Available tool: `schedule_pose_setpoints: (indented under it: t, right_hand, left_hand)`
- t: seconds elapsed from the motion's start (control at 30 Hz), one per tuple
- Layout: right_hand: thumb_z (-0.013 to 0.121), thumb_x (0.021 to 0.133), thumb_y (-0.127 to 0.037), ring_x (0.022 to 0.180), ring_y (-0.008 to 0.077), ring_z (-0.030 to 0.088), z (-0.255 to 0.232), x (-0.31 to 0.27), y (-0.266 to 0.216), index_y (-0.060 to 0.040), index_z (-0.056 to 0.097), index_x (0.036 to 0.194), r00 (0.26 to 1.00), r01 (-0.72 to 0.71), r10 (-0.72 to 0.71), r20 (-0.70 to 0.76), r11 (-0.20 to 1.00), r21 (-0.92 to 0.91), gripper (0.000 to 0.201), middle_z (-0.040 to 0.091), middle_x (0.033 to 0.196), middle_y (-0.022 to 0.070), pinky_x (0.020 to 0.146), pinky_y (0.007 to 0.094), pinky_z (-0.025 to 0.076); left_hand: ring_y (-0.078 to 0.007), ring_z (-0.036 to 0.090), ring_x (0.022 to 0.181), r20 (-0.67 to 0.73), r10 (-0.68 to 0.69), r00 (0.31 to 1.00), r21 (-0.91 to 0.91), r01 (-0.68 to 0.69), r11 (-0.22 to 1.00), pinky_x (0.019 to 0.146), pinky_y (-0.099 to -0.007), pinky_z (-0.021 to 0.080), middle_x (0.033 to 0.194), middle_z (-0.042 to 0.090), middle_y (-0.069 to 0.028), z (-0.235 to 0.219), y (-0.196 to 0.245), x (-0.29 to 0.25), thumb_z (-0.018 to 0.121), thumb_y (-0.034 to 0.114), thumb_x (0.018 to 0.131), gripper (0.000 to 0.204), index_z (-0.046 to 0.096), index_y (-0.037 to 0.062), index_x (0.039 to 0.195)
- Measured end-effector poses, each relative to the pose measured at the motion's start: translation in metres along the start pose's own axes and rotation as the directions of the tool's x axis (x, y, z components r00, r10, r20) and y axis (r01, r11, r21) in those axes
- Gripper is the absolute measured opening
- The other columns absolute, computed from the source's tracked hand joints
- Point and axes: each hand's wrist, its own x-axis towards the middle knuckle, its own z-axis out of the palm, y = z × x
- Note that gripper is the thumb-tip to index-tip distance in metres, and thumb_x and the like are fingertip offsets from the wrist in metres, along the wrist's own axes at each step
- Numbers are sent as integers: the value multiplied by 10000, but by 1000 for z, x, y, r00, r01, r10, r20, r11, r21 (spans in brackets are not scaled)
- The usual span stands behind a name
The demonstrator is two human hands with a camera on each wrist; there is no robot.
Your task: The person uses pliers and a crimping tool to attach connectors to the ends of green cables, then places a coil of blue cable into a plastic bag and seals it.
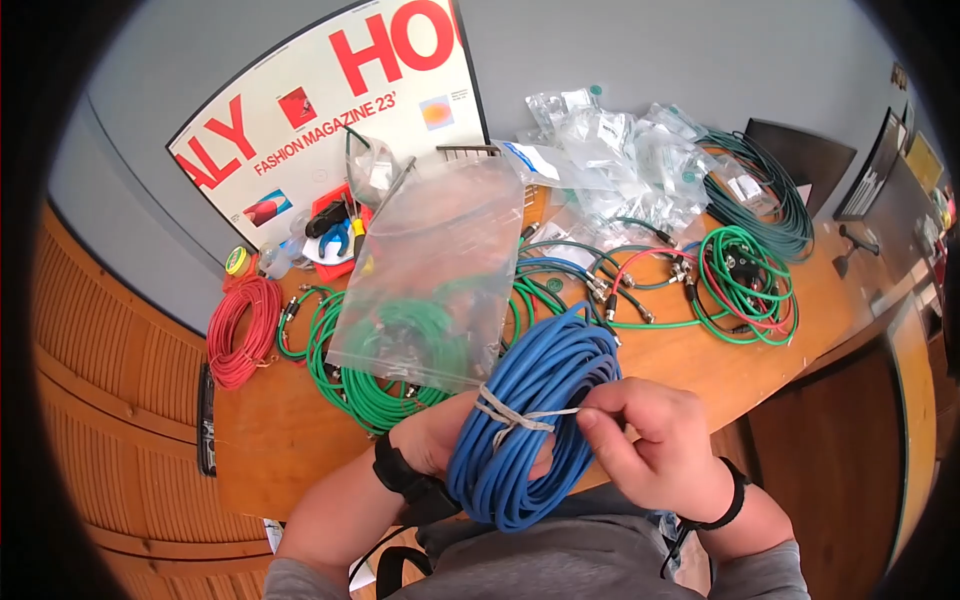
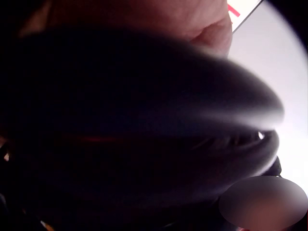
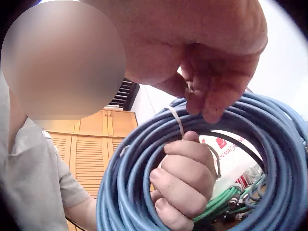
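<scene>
A thick coil of blue cable (image 1: 575, 365) is held up in front of the person's body, over the table's near edge. My left hand (image 1: 436, 432) grips it from the left; in the right wrist view its curled fingers (image 3: 185, 166) wrap round the coil from inside the loop. A pale string (image 1: 520, 420) is wound across the coil's bundle. My right hand (image 1: 655, 435) pinches the string's end between thumb and forefinger, drawn out to the right. In the left wrist view a dark, blurred shape hides most of the work.
Behind the coil lie a clear plastic bag (image 1: 430, 270), green cable coils (image 1: 335, 385) and a red cable coil (image 1: 243, 335). Further right are short cables with connectors, another green coil (image 1: 735, 315), a pile of clear bags (image 1: 620, 160) and a dark green coil (image 1: 785, 205).
</scene>
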Motion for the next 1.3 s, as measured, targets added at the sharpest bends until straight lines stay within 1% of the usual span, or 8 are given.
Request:
schedule_pose_setpoints:
  t: [0.17,0.23,0.3,0.37,0.57,1.1,1.13,1.3]
  right_hand:
    - [587,928,-42,760,236,675,7,-12,20,1,618,915,958,-230,116,263,857,461,55,653,850,87,687,323,524]
    - [585,933,-52,801,235,667,4,-8,23,3,618,916,951,-173,44,305,894,413,66,646,880,90,706,330,520]
    - [583,939,-62,842,233,659,3,-6,24,5,618,918,937,-109,-27,349,925,364,78,640,909,93,726,336,516]
    - [595,935,-76,875,257,634,6,-7,24,-8,626,930,915,-249,69,398,872,421,75,630,895,95,740,347,506]
    - [611,929,-120,844,309,616,-1,4,13,-34,652,951,892,-151,76,445,979,136,97,607,885,120,748,353,504]
    - [647,907,-61,839,221,598,14,-3,23,-43,699,988,929,-80,-27,370,959,272,97,595,930,95,764,307,489]
    - [643,908,-57,849,224,602,13,-1,22,-48,704,990,916,-114,-12,401,951,289,102,603,930,95,773,311,492]
    - [625,917,-51,864,240,612,14,7,21,-54,711,981,902,-109,-25,431,953,283,107,621,911,95,768,327,498]
  left_hand:
    - [-180,641,750,80,28,996,181,-42,983,712,-303,536,835,660,-87,12,4,4,652,192,909,178,652,21,960]
    - [-171,650,794,-207,74,976,385,12,923,755,-299,550,862,665,-77,40,14,-5,674,180,897,207,654,12,1017]
    - [-155,661,853,-155,-29,987,255,69,964,777,-278,563,946,678,-81,17,16,-4,704,172,882,267,648,15,1091]
    - [-141,662,867,-25,54,998,584,-29,811,734,-248,566,1001,677,-84,6,9,-3,730,147,863,289,645,28,1112]
    - [-137,660,869,-78,107,991,488,-56,871,738,-240,562,1002,676,-84,3,6,-12,734,140,859,291,644,30,1113]
    - [-114,633,808,-229,61,972,256,-1,967,737,-211,535,929,653,-55,-17,-7,-19,733,146,860,274,638,30,1089]
    - [-108,603,750,9,-55,998,249,51,967,718,-212,529,881,629,-37,-26,-1,-9,715,174,875,270,628,20,1078]
    - [-112,579,709,-37,40,999,328,-26,944,683,-216,529,840,608,-28,-21,-4,-15,690,186,891,250,622,17,1063]
